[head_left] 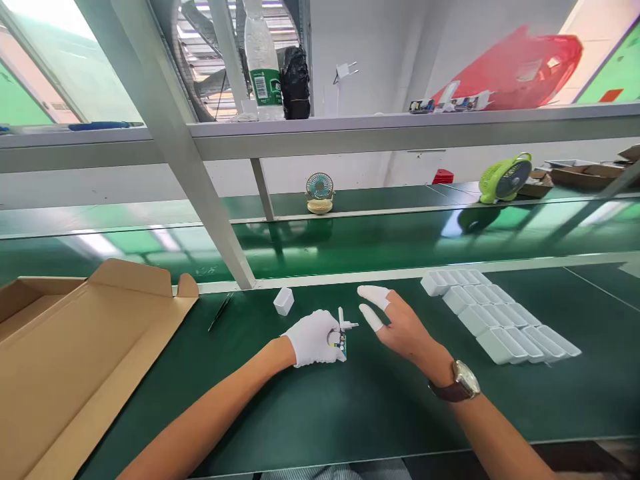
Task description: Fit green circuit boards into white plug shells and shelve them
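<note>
My left hand [314, 339], in a white glove, is closed around a small plug part with a circuit board [343, 337]; two white pins stick out to the right. My right hand [400, 327] hovers just right of it, fingers stretched apart, with white finger cots on thumb and forefinger, holding nothing. A brown-strapped watch [463, 382] is on that wrist. A small white cube housing [283, 301] lies on the green mat beyond my left hand.
Rows of white plastic housings [495, 315] lie to the right. An open cardboard box [65, 353] fills the left. Black tweezers [221, 311] lie near the box. Beyond are a conveyor belt [350, 240], two small fans, and a shelf with a bottle.
</note>
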Demonstrator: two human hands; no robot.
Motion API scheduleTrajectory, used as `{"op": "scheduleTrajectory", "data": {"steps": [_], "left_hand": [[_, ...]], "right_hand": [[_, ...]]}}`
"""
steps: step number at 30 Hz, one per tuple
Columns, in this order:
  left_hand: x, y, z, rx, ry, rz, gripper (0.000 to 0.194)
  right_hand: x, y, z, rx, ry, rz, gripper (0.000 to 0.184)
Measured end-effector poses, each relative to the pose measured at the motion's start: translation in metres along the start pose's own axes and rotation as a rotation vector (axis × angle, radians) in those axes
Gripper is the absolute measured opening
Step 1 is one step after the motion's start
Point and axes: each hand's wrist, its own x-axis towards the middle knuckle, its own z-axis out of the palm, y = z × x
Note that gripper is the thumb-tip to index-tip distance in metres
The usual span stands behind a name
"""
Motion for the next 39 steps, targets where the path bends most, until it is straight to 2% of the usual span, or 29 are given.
{"op": "scheduleTrajectory", "data": {"steps": [1, 3, 5, 6, 8, 11, 12, 13, 15, 19, 21, 24, 27, 30, 33, 36, 39], "left_hand": [[0.013, 0.003, 0.007, 0.014, -0.050, 0.035, 0.033], [0.028, 0.005, 0.010, 0.007, -0.075, 0.116, 0.037], [0.028, 0.003, 0.001, -0.040, -0.002, 0.182, 0.061], [0.024, 0.000, -0.008, -0.071, 0.081, 0.189, 0.072], [0.009, -0.008, -0.032, -0.153, 0.306, 0.126, 0.071], [-0.021, -0.032, -0.070, -0.215, 0.658, -0.113, 0.063], [-0.029, -0.042, -0.078, -0.226, 0.739, -0.205, 0.064], [-0.037, -0.053, -0.084, -0.221, 0.771, -0.272, 0.070], [-0.050, -0.074, -0.085, -0.230, 0.707, -0.355, 0.083], [-0.060, -0.108, -0.057, -0.443, 0.439, -0.428, 0.109], [-0.058, -0.116, -0.043, -0.537, 0.364, -0.404, 0.111], [-0.048, -0.120, -0.034, -0.581, 0.310, -0.279, 0.094], [-0.032, -0.120, -0.033, -0.550, 0.303, -0.191, 0.074], [-0.014, -0.118, -0.027, -0.525, 0.297, -0.191, 0.076], [-0.002, -0.108, -0.010, -0.489, 0.350, -0.151, 0.079], [0.003, -0.093, 0.011, -0.451, 0.442, -0.091, 0.071], [0.000, -0.082, 0.026, -0.458, 0.490, -0.006, 0.068]], "right_hand": [[-0.005, 0.001, -0.003, -0.007, -0.021, 0.003, 0.055], [-0.019, 0.005, -0.013, -0.043, -0.069, 0.020, 0.056], [-0.033, 0.009, -0.027, -0.081, -0.130, 0.052, 0.054], [-0.039, 0.012, -0.033, -0.094, -0.166, 0.072, 0.052], [-0.047, 0.013, -0.043, -0.102, -0.240, 0.115, 0.050], [-0.047, 0.009, -0.044, -0.051, -0.382, 0.137, 0.051], [-0.044, 0.006, -0.041, -0.020, -0.441, 0.122, 0.051], [-0.041, 0.004, -0.036, 0.013, -0.501, 0.094, 0.052], [-0.034, 0.001, -0.023, 0.070, -0.610, 0.033, 0.060], [-0.022, 0.008, 0.007, 0.146, -0.787, -0.002, 0.081], [-0.018, 0.015, 0.018, 0.190, -0.864, 0.014, 0.080], [-0.015, 0.022, 0.023, 0.261, -0.909, 0.051, 0.060], [-0.016, 0.021, 0.021, 0.315, -0.858, 0.125, 0.054], [-0.019, 0.018, 0.017, 0.376, -0.720, 0.265, 0.063], [-0.011, 0.016, 0.015, 0.441, -0.559, 0.364, 0.056], [0.007, 0.013, 0.020, 0.466, -0.453, 0.375, 0.057], [0.021, 0.009, 0.035, 0.467, -0.423, 0.356, 0.060]]}}
